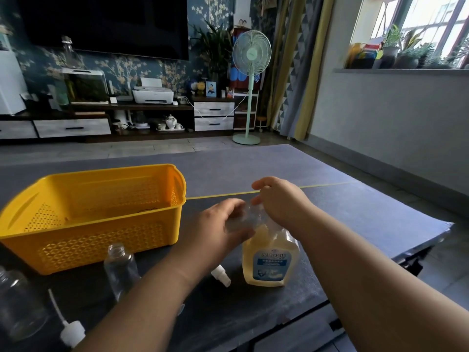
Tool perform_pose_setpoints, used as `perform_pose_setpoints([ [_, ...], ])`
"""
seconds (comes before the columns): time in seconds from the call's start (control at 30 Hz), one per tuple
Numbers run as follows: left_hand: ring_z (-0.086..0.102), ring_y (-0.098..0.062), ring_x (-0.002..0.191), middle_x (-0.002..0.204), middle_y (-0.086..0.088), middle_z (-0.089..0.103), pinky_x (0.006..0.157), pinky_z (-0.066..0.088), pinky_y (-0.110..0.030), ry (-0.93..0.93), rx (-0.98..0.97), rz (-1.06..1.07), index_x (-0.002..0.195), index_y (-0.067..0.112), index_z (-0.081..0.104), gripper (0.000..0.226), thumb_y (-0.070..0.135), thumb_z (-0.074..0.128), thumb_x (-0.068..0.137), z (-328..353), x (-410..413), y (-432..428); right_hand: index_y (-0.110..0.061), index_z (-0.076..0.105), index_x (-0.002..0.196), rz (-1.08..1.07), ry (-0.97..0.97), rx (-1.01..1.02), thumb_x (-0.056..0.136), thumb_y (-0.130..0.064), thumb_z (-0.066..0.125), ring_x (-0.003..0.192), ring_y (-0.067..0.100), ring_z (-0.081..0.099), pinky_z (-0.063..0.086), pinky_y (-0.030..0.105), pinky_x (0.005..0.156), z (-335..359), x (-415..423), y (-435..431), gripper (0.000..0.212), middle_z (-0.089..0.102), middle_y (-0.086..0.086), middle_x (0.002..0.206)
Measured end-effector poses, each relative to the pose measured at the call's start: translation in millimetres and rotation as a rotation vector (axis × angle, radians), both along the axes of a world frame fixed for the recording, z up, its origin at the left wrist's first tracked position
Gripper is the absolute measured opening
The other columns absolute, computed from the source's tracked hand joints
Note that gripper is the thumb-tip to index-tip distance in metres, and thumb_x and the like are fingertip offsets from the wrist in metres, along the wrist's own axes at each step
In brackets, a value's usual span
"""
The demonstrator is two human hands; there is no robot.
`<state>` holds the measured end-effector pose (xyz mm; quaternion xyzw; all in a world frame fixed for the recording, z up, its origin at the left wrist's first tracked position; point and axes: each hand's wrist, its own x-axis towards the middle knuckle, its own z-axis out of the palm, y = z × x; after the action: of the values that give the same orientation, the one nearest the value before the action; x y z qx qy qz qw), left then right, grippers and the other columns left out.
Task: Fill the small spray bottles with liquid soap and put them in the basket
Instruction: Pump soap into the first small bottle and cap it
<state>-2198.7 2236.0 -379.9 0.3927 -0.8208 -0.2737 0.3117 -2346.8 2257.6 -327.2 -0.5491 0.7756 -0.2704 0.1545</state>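
Observation:
A soap bottle (270, 260) of pale yellow liquid with a blue label stands on the dark table. My right hand (281, 201) curls over its top and hides the neck. My left hand (220, 227) grips a small clear spray bottle (242, 217) held against the soap bottle's top; motion blur hides how its mouth sits. Another small clear bottle (121, 268) stands uncapped near the front, and a third (17, 306) sits at the far left edge. The yellow basket (101, 172) stands at the left with no bottle visible inside.
A white spray head (221, 275) lies beside the soap bottle's base. A second spray head with its tube (72, 332) lies at the front left. The table's right edge (431, 240) drops off close to my right arm. A TV cabinet and a fan stand far behind.

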Motion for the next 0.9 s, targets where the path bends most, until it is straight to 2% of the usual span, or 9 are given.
perform_pose_setpoints([
  [0.3, 0.053, 0.000, 0.103, 0.118, 0.017, 0.058, 0.083, 0.044, -0.017, 0.066, -0.002, 0.011, 0.126, 0.038, 0.050, 0.051, 0.041, 0.069, 0.079, 5.4, -1.3, 0.3, -0.015, 0.056, 0.133, -0.003, -0.069, -0.029, 0.099, -0.013, 0.045, 0.121, 0.029, 0.057, 0.047, 0.039, 0.100, 14.4, -1.3, 0.9, 0.036, 0.061, 0.011, 0.130],
  [0.47, 0.049, 0.004, 0.099, 0.119, 0.018, 0.057, 0.076, 0.038, -0.006, 0.060, -0.010, 0.004, 0.127, 0.038, 0.049, 0.053, 0.040, 0.070, 0.079, 5.9, -0.5, -1.3, -0.013, 0.058, 0.131, 0.001, -0.024, -0.020, 0.101, -0.014, 0.039, 0.117, 0.030, 0.059, 0.048, 0.040, 0.098, 14.4, -1.5, -0.6, 0.036, 0.063, 0.012, 0.126],
  [0.57, 0.051, 0.004, 0.098, 0.117, 0.019, 0.058, 0.078, 0.040, -0.009, 0.060, -0.002, -0.004, 0.126, 0.040, 0.049, 0.051, 0.041, 0.070, 0.079, 4.0, -0.7, -2.2, -0.015, 0.058, 0.131, -0.002, 0.026, -0.016, 0.101, -0.013, 0.037, 0.116, 0.030, 0.059, 0.047, 0.038, 0.097, 9.8, 0.1, 0.0, 0.037, 0.063, 0.010, 0.125],
  [0.67, 0.049, 0.004, 0.096, 0.116, 0.019, 0.058, 0.076, 0.038, -0.007, 0.029, -0.011, -0.010, 0.122, 0.040, 0.051, 0.047, 0.038, 0.069, 0.079, 2.7, -1.4, -2.3, -0.018, 0.057, 0.132, -0.009, 0.043, 0.004, 0.100, -0.013, 0.038, 0.117, 0.029, 0.058, 0.047, 0.038, 0.098, 3.7, 1.2, 1.5, 0.037, 0.063, 0.009, 0.126],
  [0.8, 0.047, 0.004, 0.098, 0.120, 0.017, 0.057, 0.082, 0.039, -0.015, 0.022, -0.004, -0.012, 0.125, 0.038, 0.049, 0.047, 0.039, 0.067, 0.081, 1.2, -1.9, -2.2, -0.018, 0.057, 0.131, -0.013, 0.040, 0.001, 0.100, -0.014, 0.038, 0.117, 0.029, 0.058, 0.047, 0.038, 0.098, 1.2, 1.7, 1.2, 0.037, 0.063, 0.009, 0.126],
  [0.9, 0.048, 0.003, 0.098, 0.120, 0.017, 0.057, 0.081, 0.039, -0.014, 0.016, -0.018, -0.018, 0.125, 0.038, 0.049, 0.047, 0.042, 0.066, 0.081, 0.7, -1.3, -1.7, -0.016, 0.057, 0.131, -0.015, 0.049, 0.005, 0.100, -0.013, 0.038, 0.116, 0.029, 0.059, 0.048, 0.038, 0.097, 1.2, 1.7, 1.6, 0.036, 0.063, 0.010, 0.125],
])
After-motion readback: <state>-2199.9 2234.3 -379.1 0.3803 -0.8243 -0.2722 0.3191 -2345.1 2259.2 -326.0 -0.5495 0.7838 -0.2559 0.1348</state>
